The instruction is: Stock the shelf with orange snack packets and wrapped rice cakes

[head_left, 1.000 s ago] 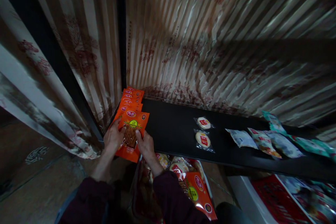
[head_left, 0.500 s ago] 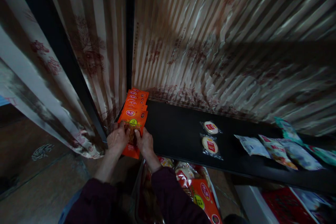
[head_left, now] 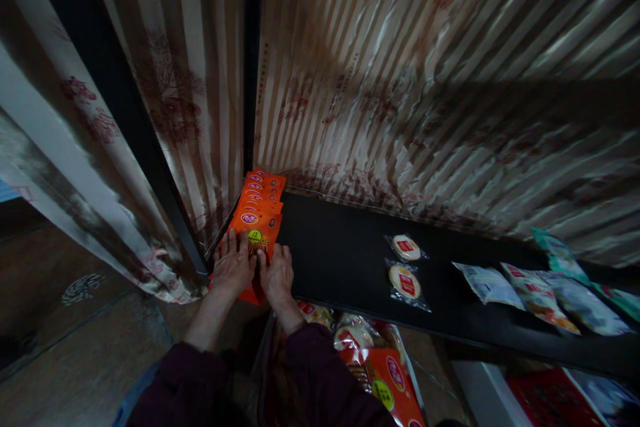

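Note:
A row of overlapping orange snack packets (head_left: 260, 203) lies at the left end of a black shelf (head_left: 340, 260), running back toward the striped wall. My left hand (head_left: 234, 265) and my right hand (head_left: 276, 273) rest side by side, fingers flat, on the nearest orange packet (head_left: 262, 237) at the shelf's front edge. Both hands cover the lower half of that packet. Neither hand grips anything.
Two round wrapped cakes (head_left: 406, 263) lie mid-shelf. Several pale and green snack bags (head_left: 540, 287) lie to the right. Below the shelf a container (head_left: 370, 360) holds more orange packets and wrapped snacks. A striped curtain (head_left: 400, 80) hangs behind; a dark post (head_left: 135, 127) stands at left.
My hands pushed the front orange packet farther onto the shelf, then went from pinching its sides to lying flat on top of it. The camera shifted slightly left.

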A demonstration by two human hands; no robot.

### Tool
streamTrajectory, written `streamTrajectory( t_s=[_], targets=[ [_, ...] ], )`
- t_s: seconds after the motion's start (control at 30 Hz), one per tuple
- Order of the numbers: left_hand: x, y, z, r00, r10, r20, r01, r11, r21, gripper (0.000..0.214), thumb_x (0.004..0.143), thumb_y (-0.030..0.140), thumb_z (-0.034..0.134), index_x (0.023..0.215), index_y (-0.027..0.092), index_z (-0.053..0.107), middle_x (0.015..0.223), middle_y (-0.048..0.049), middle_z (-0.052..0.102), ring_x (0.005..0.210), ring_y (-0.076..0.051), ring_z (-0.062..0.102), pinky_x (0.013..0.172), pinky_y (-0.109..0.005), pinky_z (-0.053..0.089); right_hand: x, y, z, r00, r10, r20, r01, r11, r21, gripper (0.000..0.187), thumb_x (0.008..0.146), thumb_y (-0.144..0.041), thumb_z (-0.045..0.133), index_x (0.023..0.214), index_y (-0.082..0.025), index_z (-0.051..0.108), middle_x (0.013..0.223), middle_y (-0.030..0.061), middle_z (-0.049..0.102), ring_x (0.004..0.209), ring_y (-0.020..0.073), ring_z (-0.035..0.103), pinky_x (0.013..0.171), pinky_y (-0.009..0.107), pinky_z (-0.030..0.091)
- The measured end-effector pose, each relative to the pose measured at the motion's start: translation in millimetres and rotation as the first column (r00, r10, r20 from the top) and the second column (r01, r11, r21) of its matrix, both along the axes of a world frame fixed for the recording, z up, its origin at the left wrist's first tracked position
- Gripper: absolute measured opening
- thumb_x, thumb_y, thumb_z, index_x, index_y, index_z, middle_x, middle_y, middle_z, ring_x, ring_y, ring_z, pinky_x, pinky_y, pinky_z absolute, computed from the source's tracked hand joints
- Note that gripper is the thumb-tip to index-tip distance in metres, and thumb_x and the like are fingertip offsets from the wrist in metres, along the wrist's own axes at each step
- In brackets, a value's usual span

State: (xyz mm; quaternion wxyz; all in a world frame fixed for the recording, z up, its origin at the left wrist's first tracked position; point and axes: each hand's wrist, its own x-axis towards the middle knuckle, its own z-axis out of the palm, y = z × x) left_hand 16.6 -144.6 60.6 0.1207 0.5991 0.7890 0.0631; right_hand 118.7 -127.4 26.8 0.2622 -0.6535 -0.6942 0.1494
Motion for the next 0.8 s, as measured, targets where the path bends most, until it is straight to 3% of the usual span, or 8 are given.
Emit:
streamTrajectory(
  t_s=[0.13,0.3,0.4,0.67,0.8],
  targets=[
    [-0.6,1.1,-1.2,0.996,-0.016,0.089,0.021,0.998,-0.063,0.060,0.090,0.035,0.032,0.146,0.017,0.023,0.155,-0.0182,0.009,0.143,-0.031,0.005,0.111,-0.053,0.017,0.4,0.4,-1.6,0.993,-0.009,-0.114,0.009,1.000,0.001,0.025,0.087,-0.035,0.046,0.099,-0.017,0.058,0.101,0.0137,0.056,0.100,0.0268,0.052,0.087,0.039,0.045],
    [-2.2,2.5,-2.8,0.994,-0.005,0.113,0.010,0.999,-0.043,0.066,0.087,0.046,0.035,0.146,0.015,0.024,0.156,-0.0186,0.002,0.143,-0.033,-0.002,0.110,-0.054,0.017,1.9,8.3,-11.4,0.932,0.014,-0.363,0.012,0.997,0.071,0.044,0.086,-0.031,0.041,0.125,-0.011,0.045,0.122,0.0161,0.054,0.116,0.0246,0.048,0.100,0.041,0.039],
    [-3.4,3.9,-3.8,0.994,0.003,0.112,0.002,0.999,-0.042,0.072,0.084,0.046,0.043,0.146,0.017,0.023,0.156,-0.0177,-0.001,0.142,-0.037,-0.003,0.109,-0.053,0.021,1.3,15.1,-16.5,0.893,0.028,-0.449,-0.013,0.999,0.036,0.055,0.087,-0.033,0.039,0.136,-0.007,0.036,0.136,0.0182,0.046,0.127,0.0241,0.043,0.106,0.041,0.034],
    [-10.0,8.1,7.8,0.990,-0.001,0.144,0.018,0.993,-0.118,0.076,0.080,0.044,0.049,0.147,0.022,0.019,0.156,-0.0172,-0.002,0.140,-0.039,0.017,0.109,-0.048,0.022,-5.6,22.9,-16.4,0.871,0.023,-0.491,-0.029,1.000,-0.003,0.059,0.089,-0.031,0.036,0.143,-0.009,0.027,0.138,0.0166,0.048,0.124,0.0227,0.049,0.104,0.039,0.037],
    [-14.9,11.5,3.0,0.990,-0.015,0.141,0.030,0.994,-0.102,0.079,0.078,0.047,0.050,0.147,0.023,0.019,0.157,-0.0150,0.003,0.141,-0.039,0.010,0.110,-0.048,0.019,-6.6,25.0,-18.5,0.876,0.015,-0.482,-0.017,1.000,0.000,0.058,0.090,-0.032,0.035,0.143,-0.009,0.027,0.138,0.0164,0.048,0.125,0.0224,0.048,0.105,0.038,0.037]
  ],
)
